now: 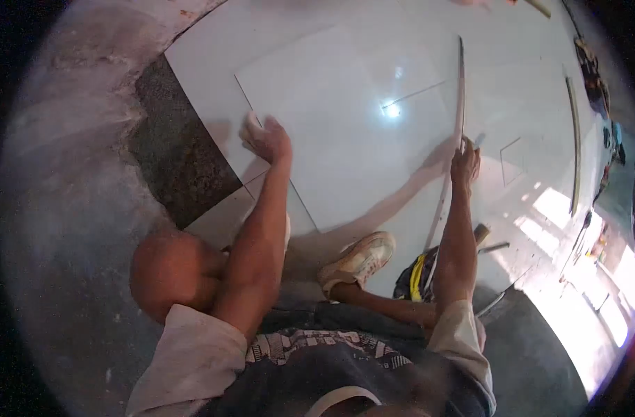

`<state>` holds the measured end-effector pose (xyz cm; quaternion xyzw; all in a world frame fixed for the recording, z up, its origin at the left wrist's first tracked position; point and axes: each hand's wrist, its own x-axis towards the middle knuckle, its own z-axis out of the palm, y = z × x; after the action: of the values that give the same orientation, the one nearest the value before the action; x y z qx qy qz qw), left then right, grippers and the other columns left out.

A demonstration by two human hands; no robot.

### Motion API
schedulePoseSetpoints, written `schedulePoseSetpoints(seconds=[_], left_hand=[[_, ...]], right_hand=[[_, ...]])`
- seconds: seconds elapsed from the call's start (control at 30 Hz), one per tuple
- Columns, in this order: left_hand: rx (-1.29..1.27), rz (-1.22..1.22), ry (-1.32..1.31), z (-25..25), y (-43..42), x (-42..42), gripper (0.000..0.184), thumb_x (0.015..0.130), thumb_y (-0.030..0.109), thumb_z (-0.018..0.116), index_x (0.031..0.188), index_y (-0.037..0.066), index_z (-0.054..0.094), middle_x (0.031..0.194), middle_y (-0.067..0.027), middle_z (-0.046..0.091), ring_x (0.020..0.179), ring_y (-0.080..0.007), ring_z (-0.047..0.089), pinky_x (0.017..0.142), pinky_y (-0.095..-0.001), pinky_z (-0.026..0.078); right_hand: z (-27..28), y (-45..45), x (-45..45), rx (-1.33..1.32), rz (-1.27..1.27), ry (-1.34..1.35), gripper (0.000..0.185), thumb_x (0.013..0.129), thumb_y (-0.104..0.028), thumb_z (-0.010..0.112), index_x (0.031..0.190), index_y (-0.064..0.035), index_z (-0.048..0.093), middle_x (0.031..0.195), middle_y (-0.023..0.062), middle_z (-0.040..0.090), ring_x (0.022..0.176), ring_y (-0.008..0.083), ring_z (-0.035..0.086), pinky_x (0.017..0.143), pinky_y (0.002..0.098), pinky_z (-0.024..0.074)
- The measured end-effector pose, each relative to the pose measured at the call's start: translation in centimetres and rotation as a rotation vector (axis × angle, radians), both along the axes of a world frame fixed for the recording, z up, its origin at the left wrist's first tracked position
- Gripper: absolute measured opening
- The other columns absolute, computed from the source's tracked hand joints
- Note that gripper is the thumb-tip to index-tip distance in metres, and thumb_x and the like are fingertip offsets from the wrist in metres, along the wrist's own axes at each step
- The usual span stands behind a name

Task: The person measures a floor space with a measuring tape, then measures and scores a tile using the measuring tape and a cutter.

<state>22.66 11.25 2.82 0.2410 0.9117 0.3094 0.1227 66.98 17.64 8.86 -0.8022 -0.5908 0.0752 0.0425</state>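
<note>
My left hand (267, 139) bends over the left edge of a large white tile (331, 125). Its fingers are curled together, and what they pinch, if anything, is too small to name. Farther right, my right hand (465, 161) closes around the near end of a long thin strip (461, 83), which points away from me across the white surface. A short dark line crosses the white surface between my hands, beside a bright reflection.
Bare rough floor (182, 146) shows between the tiles and the wall at left. My shoe (367, 257) rests near the tile's front edge. A black and yellow item (418, 276) lies by my right forearm. Another long strip (574, 146) lies at right.
</note>
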Motion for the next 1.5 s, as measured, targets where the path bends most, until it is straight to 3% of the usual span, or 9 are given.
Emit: schedulePoseSetpoints(seconds=[0.13,0.3,0.47,0.67,0.87,1.07,1.2,1.3,1.5], left_hand=[[-0.056,-0.032,-0.068,2.9,-2.0,3.5,0.046,0.096,0.020,0.061,0.137,0.003,0.049,0.144,-0.0163,0.047,0.138,-0.0347,0.039,0.117,-0.0535,0.025],[-0.041,0.183,-0.261,3.1,-1.2,2.9,0.055,0.094,0.027,0.063,0.138,0.000,0.046,0.144,-0.0191,0.042,0.133,-0.0397,0.041,0.110,-0.0547,0.037],[-0.149,0.162,-0.364,4.9,-2.2,4.0,0.057,0.093,0.029,0.064,0.138,0.000,0.045,0.142,-0.0195,0.043,0.129,-0.0394,0.044,0.109,-0.0541,0.039],[-0.015,0.100,-0.391,-0.8,-3.7,2.2,0.052,0.092,0.026,0.064,0.134,-0.002,0.050,0.140,-0.0192,0.045,0.127,-0.0362,0.049,0.105,-0.0485,0.045],[0.047,-0.032,-0.887,1.8,-2.3,2.5,0.057,0.089,0.023,0.068,0.137,-0.002,0.050,0.137,-0.0211,0.050,0.123,-0.0374,0.056,0.105,-0.0470,0.046],[-0.023,-0.183,-0.533,3.4,0.3,8.5,0.065,0.086,0.024,0.071,0.141,0.000,0.046,0.135,-0.0259,0.051,0.125,-0.0407,0.053,0.105,-0.0490,0.045],[0.095,-0.143,-0.620,-1.1,-0.5,7.2,0.062,0.086,0.024,0.070,0.138,-0.002,0.049,0.135,-0.0241,0.050,0.124,-0.0402,0.054,0.105,-0.0506,0.044],[0.074,-0.213,-0.537,2.1,0.1,4.8,0.053,0.090,0.020,0.068,0.135,-0.002,0.052,0.134,-0.0226,0.052,0.122,-0.0378,0.056,0.103,-0.0472,0.047],[0.216,-0.428,-0.271,5.0,2.7,2.8,0.038,0.098,0.015,0.062,0.133,0.000,0.054,0.130,-0.0191,0.054,0.121,-0.0326,0.057,0.102,-0.0435,0.050]], right_hand=[[1.2,-1.9,-2.7,0.131,-0.012,-0.144,0.044,0.099,-0.025,0.063,0.141,-0.0122,0.057,0.128,0.0151,0.066,0.125,0.0364,0.055,0.104,0.0474,0.0460],[-2.4,-8.0,-8.2,0.154,-0.235,0.565,0.041,0.097,-0.027,0.068,0.133,-0.0082,0.063,0.122,0.0171,0.066,0.109,0.0357,0.065,0.097,0.0418,0.0512],[-2.5,-10.4,-11.8,0.106,-0.095,0.287,0.029,0.099,-0.028,0.066,0.122,-0.0114,0.069,0.113,0.0163,0.067,0.099,0.0335,0.067,0.087,0.0455,0.0531],[-0.9,-9.3,-12.8,0.059,-0.064,0.320,0.024,0.097,-0.028,0.064,0.116,-0.0152,0.071,0.113,0.0134,0.067,0.100,0.0369,0.065,0.088,0.0465,0.0526],[-1.5,-9.2,-12.1,0.133,0.026,0.197,0.026,0.096,-0.033,0.065,0.114,-0.0146,0.071,0.111,0.0120,0.068,0.101,0.0339,0.066,0.088,0.0479,0.0521],[-0.8,-6.6,-7.0,0.044,0.032,0.326,0.032,0.095,-0.032,0.069,0.119,-0.0109,0.072,0.104,0.0183,0.069,0.098,0.0369,0.066,0.086,0.0480,0.0521],[-0.2,-3.9,-3.7,0.207,-0.193,0.032,0.034,0.092,-0.027,0.070,0.126,-0.0201,0.068,0.111,0.0173,0.067,0.111,0.0363,0.062,0.090,0.0484,0.0519],[0.4,-4.4,-1.9,0.137,-0.417,-0.189,0.044,0.092,-0.031,0.071,0.134,-0.0209,0.063,0.114,0.0185,0.067,0.118,0.0372,0.058,0.097,0.0502,0.0496],[-3.1,-7.8,4.5,-0.088,-0.314,0.108,0.045,0.094,-0.030,0.066,0.139,-0.0216,0.061,0.134,0.0225,0.057,0.118,0.0387,0.060,0.098,0.0467,0.0501]])
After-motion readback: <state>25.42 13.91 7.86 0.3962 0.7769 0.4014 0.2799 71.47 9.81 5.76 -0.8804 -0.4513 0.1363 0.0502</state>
